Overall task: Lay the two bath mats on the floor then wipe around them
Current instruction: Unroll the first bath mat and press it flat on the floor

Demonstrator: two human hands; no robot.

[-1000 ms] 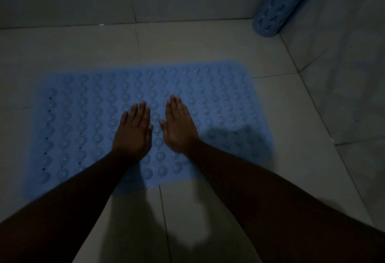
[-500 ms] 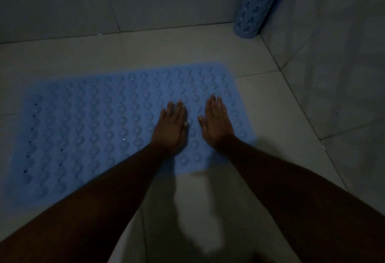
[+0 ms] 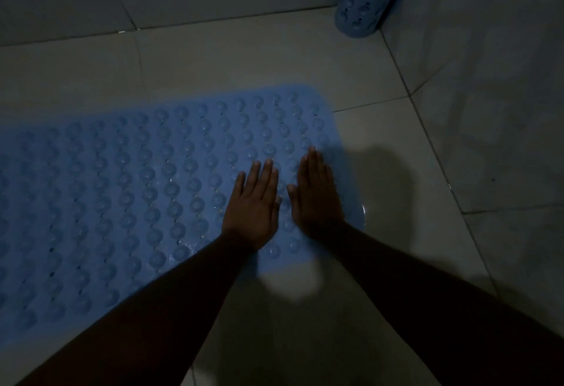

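Two bare arms: the left forearm (image 3: 152, 309) and right forearm (image 3: 427, 288) are unsleeved; the left hand (image 3: 251, 214) and right hand (image 3: 316, 199) are ungloved, nails seemingly short in the dimness

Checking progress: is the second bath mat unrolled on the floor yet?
No, the second mat stands upright and rolled up, not laid flat.

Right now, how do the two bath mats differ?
The flat mat lies spread out on the floor, while the rolled mat is a tube propped up in the far corner. The left hand and right hand press open-palmed on the flat mat's right end, and nothing touches the rolled mat. Both mats are blue and bumpy.
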